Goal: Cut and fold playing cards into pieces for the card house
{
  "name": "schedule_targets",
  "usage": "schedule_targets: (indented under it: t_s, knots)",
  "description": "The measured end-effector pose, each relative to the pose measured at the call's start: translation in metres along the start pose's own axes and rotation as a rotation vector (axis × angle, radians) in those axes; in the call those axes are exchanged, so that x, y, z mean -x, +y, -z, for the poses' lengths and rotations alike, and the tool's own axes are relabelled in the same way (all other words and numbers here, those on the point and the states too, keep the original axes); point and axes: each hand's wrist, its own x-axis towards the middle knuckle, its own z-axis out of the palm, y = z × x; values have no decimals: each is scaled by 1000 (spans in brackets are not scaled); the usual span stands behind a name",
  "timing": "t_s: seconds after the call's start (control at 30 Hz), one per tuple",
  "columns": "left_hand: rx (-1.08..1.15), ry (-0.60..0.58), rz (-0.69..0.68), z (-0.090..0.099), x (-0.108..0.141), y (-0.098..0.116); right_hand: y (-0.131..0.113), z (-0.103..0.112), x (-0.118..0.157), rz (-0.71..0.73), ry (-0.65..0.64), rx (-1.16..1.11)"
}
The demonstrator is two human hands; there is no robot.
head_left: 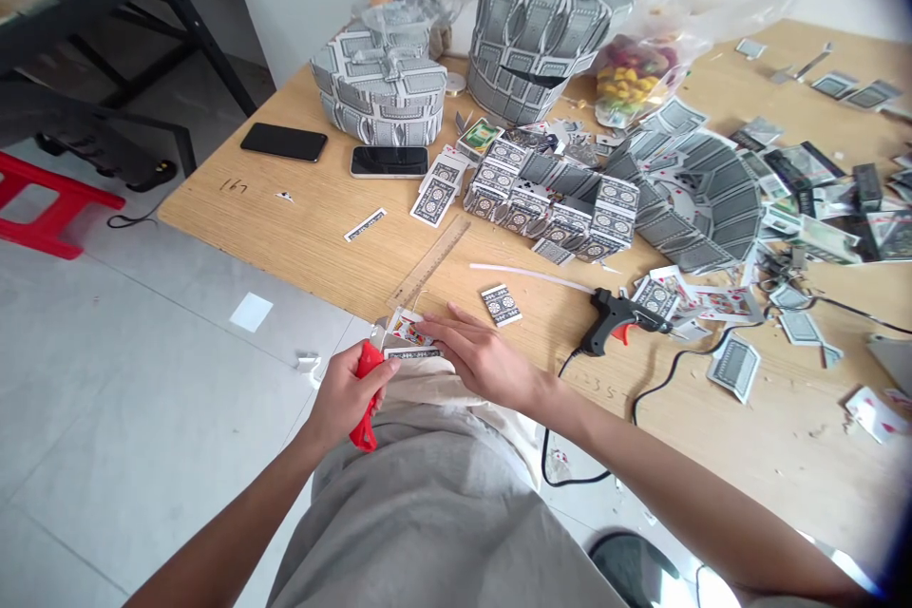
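At the near edge of the wooden counter [285, 233], the left hand [349, 394] is closed firmly around a red-handled tool [368, 399], its upper end pointing toward the cards; the tip is too small to make out. The right hand [484, 361] lies open and nearly flat, its fingertips [456, 315] reaching toward a playing card [411, 332] with red markings. A narrow strip of card [413, 353] sits just below that card, at the counter's edge. A ruler [427, 261] lies at an angle just above the work, and a loose card [501, 305] lies just beyond the right hand. To the right, a black hot glue gun [619, 318] with a red trigger rests on its side near a long glue stick [531, 276]. Farther back stand models built from playing cards [548, 195], with two smartphones [389, 161] to their left and card scraps [802, 328] scattered across the right side.
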Motion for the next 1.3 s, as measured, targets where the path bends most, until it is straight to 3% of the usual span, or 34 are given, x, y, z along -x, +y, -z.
schedule_targets:
  t_s: [0.13, 0.27, 0.43, 0.63, 0.8, 0.93, 1.17, 1.3]
  knots:
    - [2, 39, -116, 14, -7, 21, 3, 6, 4, 89, -43, 89]
    - [-15, 235, -259, 38, -29, 56, 0, 12, 7, 114, -6, 172]
    - [-177, 216, -197, 51, -59, 85, -16, 9, 7, 24, -2, 323]
    - [-231, 207, -229, 45, -57, 83, -24, 0, 8, -6, -2, 464]
    - [-368, 105, -240, 40, -43, 70, -26, -1, 10, 19, -4, 492]
    - [-556, 153, -339, 43, -42, 73, -27, -2, 14, 47, 59, 476]
    - [-990, 286, -684, 50, -83, 98, -33, 4, 27, 96, 179, 257]
    - [-1129, 316, -694, 49, -116, 105, -42, 14, 32, -72, 283, 24]
